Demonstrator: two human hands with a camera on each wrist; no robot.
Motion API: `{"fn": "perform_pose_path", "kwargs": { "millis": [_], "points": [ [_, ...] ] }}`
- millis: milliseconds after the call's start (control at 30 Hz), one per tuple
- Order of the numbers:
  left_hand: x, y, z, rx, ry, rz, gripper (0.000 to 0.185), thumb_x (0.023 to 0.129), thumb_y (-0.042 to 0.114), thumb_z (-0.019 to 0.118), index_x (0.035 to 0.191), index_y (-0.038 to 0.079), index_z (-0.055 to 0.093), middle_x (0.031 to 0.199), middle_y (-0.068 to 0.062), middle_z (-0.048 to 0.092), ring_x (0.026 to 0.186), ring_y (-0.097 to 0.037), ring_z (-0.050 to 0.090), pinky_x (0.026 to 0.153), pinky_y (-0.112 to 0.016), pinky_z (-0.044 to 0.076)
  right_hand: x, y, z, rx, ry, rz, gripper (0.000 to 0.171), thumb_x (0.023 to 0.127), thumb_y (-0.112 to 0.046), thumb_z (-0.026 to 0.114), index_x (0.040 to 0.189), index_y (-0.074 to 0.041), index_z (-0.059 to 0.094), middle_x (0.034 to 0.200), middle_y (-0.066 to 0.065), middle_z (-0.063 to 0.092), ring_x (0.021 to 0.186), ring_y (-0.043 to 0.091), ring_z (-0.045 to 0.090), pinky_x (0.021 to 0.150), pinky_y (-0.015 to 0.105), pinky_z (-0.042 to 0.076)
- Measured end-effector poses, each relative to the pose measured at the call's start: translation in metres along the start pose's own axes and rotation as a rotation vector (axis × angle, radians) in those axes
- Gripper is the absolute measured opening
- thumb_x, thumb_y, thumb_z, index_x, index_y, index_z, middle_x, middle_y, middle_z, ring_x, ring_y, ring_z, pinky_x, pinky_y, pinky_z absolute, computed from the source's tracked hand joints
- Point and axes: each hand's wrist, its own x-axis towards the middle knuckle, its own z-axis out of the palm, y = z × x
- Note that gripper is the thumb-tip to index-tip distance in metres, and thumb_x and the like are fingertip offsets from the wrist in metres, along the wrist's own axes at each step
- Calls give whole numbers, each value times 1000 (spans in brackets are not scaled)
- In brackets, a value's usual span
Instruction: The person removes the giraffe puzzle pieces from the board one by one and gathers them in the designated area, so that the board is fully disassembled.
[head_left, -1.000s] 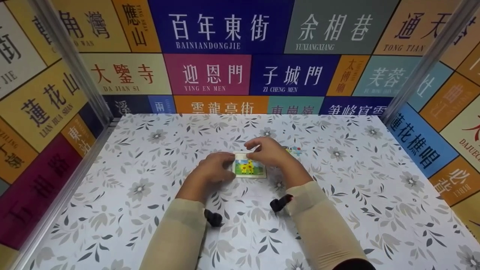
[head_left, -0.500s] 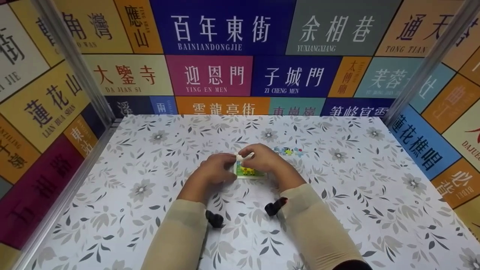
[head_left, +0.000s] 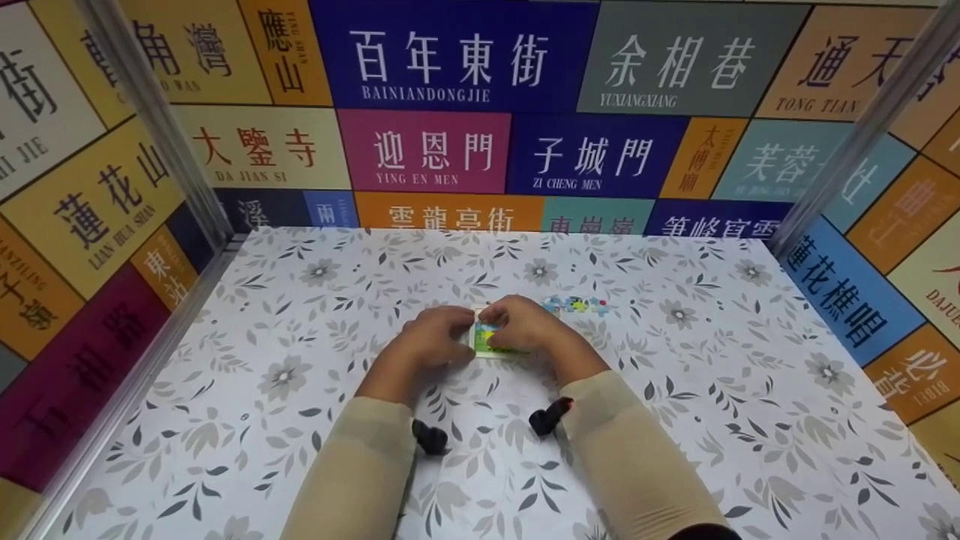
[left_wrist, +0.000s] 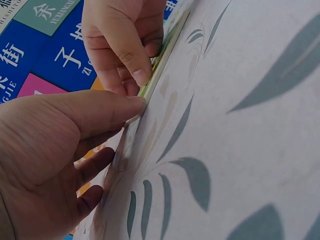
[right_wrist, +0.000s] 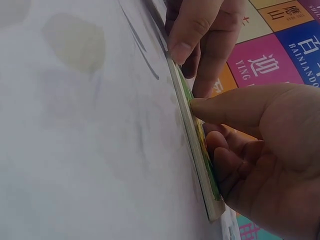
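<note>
While being worked by both hands, a small picture puzzle board (head_left: 489, 343) is being kept flat on the floral tablecloth (head_left: 675, 390), near the middle of the table. Green and yellow print is being shown on its face; most of that face is being covered by the fingers.

Right hand (head_left: 525, 326): it is being laid over the board's right part, with the thumb tip being pressed against the upper face in the right wrist view and the other fingers being curled over the far edge. The board is thus being pinched by this hand.

Left hand (head_left: 433, 341): it is being held against the board's left edge, the thumb tip being set on the edge in the left wrist view and the remaining fingers being loosely curled beside it on the cloth. Whether the board is being truly clasped here cannot be told.

Loose puzzle pieces (head_left: 576, 304): these are being left just beyond the right hand, on the cloth, apart from the board.

Beige sleeves (head_left: 352, 472): both forearms are being covered.

Walls: panels of coloured street-name signs (head_left: 435, 150) are being displayed round the table.
</note>
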Motion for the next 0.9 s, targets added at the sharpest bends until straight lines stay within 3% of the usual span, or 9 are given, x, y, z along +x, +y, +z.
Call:
{"fn": "perform_pose_path", "kwargs": {
  "millis": [300,467,600,900],
  "points": [
    [-1,0,-1,48,18,36,65,90,28,80,153,28,61,164,3,53,159,-30,39,131,-60,29,-1,-1,1,-49,-24,-105,53,91,-2,69,143,-10,69,147,9,69,138,29,63,113,49,54],
    [0,-1,-1,51,10,36,65,91,27,80,153,27,61,164,3,53,159,-29,39,131,-60,28,0,0,2,-55,-28,-86,53,91,-3,70,144,-10,69,147,10,69,140,29,61,117,49,51],
    [1,-1,-1,53,4,37,66,91,27,80,154,26,60,166,2,52,160,-29,37,131,-62,26,0,-1,3,-40,-8,-38,50,90,-6,73,140,-11,70,141,11,66,131,30,62,113,48,52],
    [2,-1,-1,61,-2,49,67,91,29,80,155,25,59,166,3,51,161,-29,37,131,-63,26,2,0,2,-24,28,-41,41,89,-7,77,129,-16,75,128,10,65,118,27,63,105,47,54]
  ]
}}
